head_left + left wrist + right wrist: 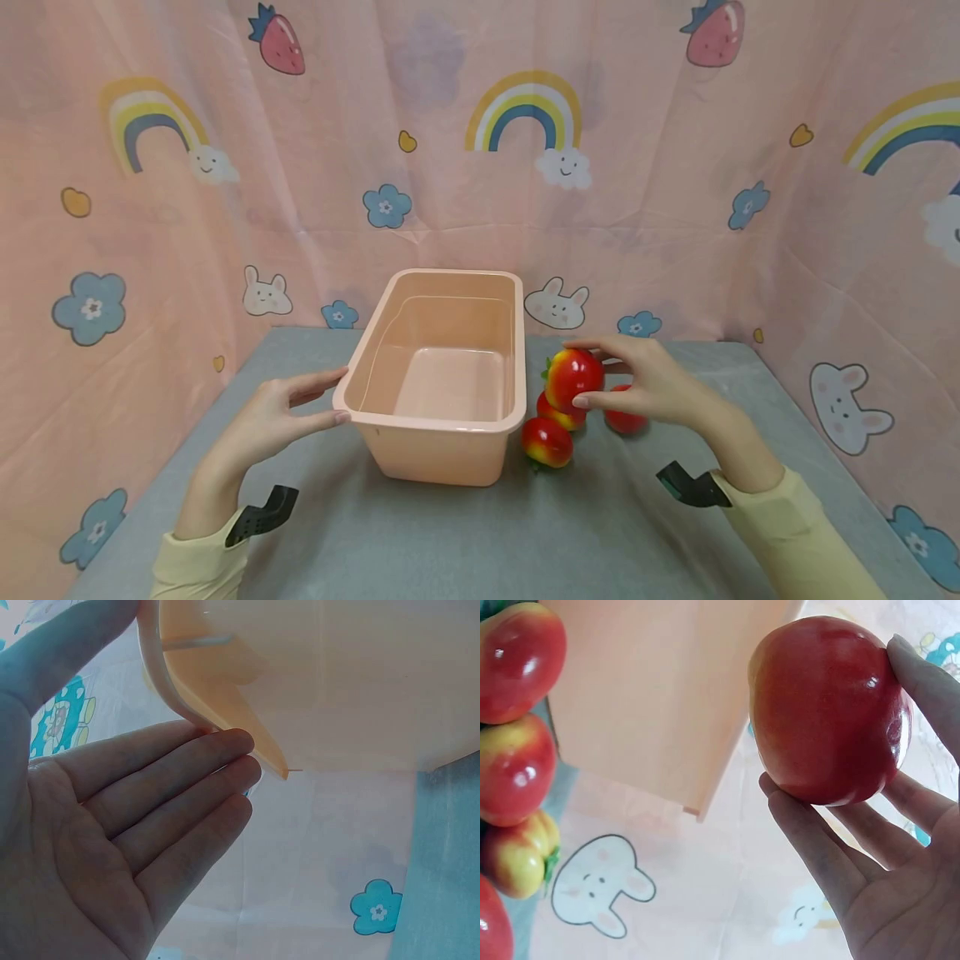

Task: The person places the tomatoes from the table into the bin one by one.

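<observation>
Nearest to me, two pale yellow sleeves (806,521) come in from the bottom edge, each with a dark camera mount at the wrist. My left hand (273,417) lies flat and relaxed against the near-left corner of the peach plastic bin (442,450); the fingers (176,776) are straight and together, their tips touching under the rim, thumb up beside it. I judge that this hand is there to steady the bin so it does not slide on the cloth.

My right hand (652,383) is on the other side of the bin, lifted off the table, with thumb and fingers curled round a red apple (573,375). The wrist view shows the apple (829,712) seated on the fingertips (810,840), clear of the bin's outer wall (667,697), so it is held in the air just right of the bin's rim and not yet over the opening. The grip looks light, which suits a smooth, glossy fruit.

Below that hand, more red-and-yellow apples (547,442) lie on the table in a loose cluster just beside the bin's right wall; one is half hidden behind my palm. The bin itself shows nothing inside.

All of this sits on a grey-blue tablecloth (465,542). Beyond and to both sides hangs a pink curtain (465,208) printed with rainbows, strawberries, blue flowers and rabbits.
</observation>
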`<state>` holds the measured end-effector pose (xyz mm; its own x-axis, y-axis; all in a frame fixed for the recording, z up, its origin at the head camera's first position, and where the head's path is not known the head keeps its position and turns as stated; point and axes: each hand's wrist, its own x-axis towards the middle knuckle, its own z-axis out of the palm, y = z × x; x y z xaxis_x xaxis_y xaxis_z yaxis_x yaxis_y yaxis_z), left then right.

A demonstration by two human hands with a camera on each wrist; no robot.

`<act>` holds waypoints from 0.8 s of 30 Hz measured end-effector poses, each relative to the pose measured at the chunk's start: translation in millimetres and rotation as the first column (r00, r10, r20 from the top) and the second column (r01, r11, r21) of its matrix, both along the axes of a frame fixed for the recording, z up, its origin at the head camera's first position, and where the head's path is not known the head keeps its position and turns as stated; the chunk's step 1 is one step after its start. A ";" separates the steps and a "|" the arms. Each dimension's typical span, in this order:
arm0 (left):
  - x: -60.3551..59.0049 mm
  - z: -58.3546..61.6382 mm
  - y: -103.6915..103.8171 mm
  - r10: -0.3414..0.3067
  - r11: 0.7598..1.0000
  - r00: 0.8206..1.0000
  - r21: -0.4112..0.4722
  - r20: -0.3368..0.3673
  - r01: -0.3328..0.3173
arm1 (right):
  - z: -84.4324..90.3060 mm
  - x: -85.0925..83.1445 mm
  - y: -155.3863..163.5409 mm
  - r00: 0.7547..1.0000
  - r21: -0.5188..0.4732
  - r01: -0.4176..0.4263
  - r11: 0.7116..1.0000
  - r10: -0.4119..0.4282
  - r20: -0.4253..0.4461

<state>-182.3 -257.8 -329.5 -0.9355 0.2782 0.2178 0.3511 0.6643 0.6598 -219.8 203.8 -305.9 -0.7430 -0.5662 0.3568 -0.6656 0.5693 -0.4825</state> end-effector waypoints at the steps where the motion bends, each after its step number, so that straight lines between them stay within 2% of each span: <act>1: 0.0 0.1 0.0 0.001 1.000 1.000 -0.001 0.001 -0.001 | 1.3 -0.7 -0.6 1.000 -0.001 -0.002 1.000 0.002 -0.002; 9: -0.6 -0.8 -0.2 -0.001 1.000 1.000 0.000 -0.003 0.001 | 11.5 -3.1 -7.0 0.999 0.006 -0.005 1.000 0.006 -0.041; 24: -0.6 -2.0 -0.4 0.000 1.000 1.000 0.004 -0.009 0.000 | 28.8 -7.9 -19.6 0.998 -0.006 -0.048 0.999 0.048 -0.050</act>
